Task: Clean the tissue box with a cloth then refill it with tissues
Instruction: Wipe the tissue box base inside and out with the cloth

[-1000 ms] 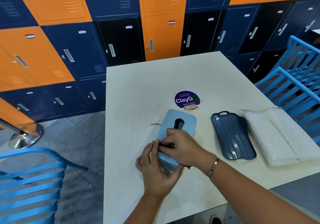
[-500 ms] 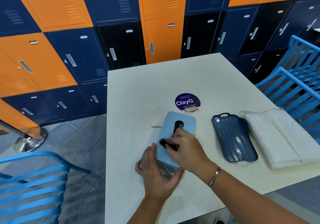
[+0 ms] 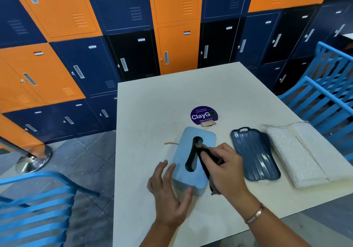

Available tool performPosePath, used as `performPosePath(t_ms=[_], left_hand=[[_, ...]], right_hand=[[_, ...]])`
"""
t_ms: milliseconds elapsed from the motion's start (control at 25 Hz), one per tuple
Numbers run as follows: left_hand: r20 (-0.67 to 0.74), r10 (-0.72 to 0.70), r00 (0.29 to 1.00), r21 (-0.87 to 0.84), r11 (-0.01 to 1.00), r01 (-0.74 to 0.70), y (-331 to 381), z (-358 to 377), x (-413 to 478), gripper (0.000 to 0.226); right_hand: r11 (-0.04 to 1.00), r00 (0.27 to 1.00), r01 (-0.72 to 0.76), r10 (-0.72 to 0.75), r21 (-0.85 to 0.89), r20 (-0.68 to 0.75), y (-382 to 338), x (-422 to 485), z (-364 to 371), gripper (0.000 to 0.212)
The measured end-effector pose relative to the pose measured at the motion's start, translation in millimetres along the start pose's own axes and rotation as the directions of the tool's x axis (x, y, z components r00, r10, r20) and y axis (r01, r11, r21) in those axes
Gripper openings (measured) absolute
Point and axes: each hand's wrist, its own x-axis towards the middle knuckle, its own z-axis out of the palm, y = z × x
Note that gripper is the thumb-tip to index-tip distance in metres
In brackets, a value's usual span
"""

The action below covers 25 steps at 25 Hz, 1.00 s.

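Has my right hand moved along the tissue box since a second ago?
Yes. The right hand, gripping the dark cloth, has slid from the near end of the tissue box toward its far end, beside the slot.

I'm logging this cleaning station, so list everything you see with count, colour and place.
table: one, cream, centre
tissue box: one, light blue, on the table, slot up
cloth: one, dark, on the box top beside the slot
panel: one, dark blue, ribbed, right of the box
tissue pack: one, white, table's right edge
sticker: one, purple, round, beyond the box
tape scraps: two, tan, by the sticker and left of the box
chairs: three, blue, two right, one left
lockers: many, orange, navy, black, behind the table
post base: one, chrome, floor at left
bracelet: one, metallic, right wrist
left hand: one, touching the box's near end
right hand: one, pinching the cloth
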Motion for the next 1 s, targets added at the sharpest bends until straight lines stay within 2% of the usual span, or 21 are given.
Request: performPosePath(t_ms=[40,120,200,280,440,560,680,880,920,1000], left_hand=[[-0.04,-0.023,0.999,-0.023,1.0,0.022,5.5,-2.6,10.5,0.052],[-0.076,-0.076,0.994,-0.012,0.997,0.075,16.6,-1.7,44.3,0.035],[-0.001,-0.083,0.997,0.092,0.992,0.082,26.5,7.8,79.0,0.03],[0.103,-0.071,0.992,0.235,0.971,0.045,32.0,23.3,96.6,0.031],[0.223,-0.079,0.972,0.385,0.923,-0.013,31.8,43.6,89.6,0.036],[0.252,-0.109,0.961,0.396,0.918,0.0,29.7,46.0,90.8,0.039],[0.285,-0.128,0.95,0.395,0.919,0.005,33.8,44.5,89.7,0.045],[0.288,-0.173,0.942,0.362,0.93,0.061,39.5,41.3,89.6,0.032],[0.283,-0.187,0.941,0.355,0.932,0.079,39.7,41.7,90.3,0.028],[0.28,-0.209,0.937,0.327,0.938,0.112,39.5,41.7,91.1,0.025]], right_hand=[[0.998,0.999,0.048,-0.048,-0.052,0.007,3.4,1.0,-6.9,0.012],[0.971,0.981,0.163,-0.142,-0.173,0.13,11.3,-0.8,-13.7,0.014],[0.924,0.948,0.261,-0.19,-0.281,0.256,18.7,-8.6,-15.1,0.011],[0.875,0.932,0.309,-0.199,-0.374,0.303,22.5,-15.3,-16.4,0.006],[0.878,0.939,0.262,-0.135,-0.401,0.317,25.4,-19.4,-18.9,0.005],[0.857,0.955,0.217,-0.086,-0.468,0.284,26.6,-7.8,-17.3,0.007],[0.809,0.972,0.152,-0.018,-0.568,0.235,26.0,25.1,-12.5,0.021],[0.727,0.982,0.076,0.064,-0.683,0.178,31.8,105.2,9.2,0.023],[0.702,0.975,0.112,0.059,-0.703,0.215,30.7,112.4,15.9,0.022],[0.698,0.908,0.285,0.024,-0.657,0.419,25.6,115.3,28.0,0.023]])
